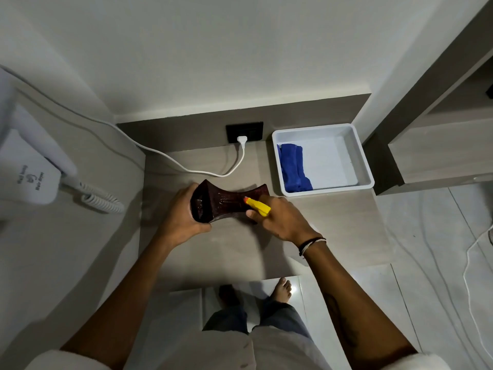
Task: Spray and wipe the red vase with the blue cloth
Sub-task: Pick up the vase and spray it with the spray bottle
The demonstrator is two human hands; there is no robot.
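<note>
Two hands work above the wooden counter [333,222]. The left hand [184,214] grips the wide mouth end of the dark red vase [226,204], held on its side. The right hand [282,220] is closed around a yellow-nozzled spray bottle [257,205], its tip against the vase. The blue cloth [293,166] lies in the white tray [357,153].

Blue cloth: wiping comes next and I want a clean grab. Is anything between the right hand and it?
Nothing visible blocks the way. The blue cloth lies uncovered in the white tray, beyond the right hand. Only the tray's low near wall lies between, but that hand holds the yellow spray bottle.
</note>
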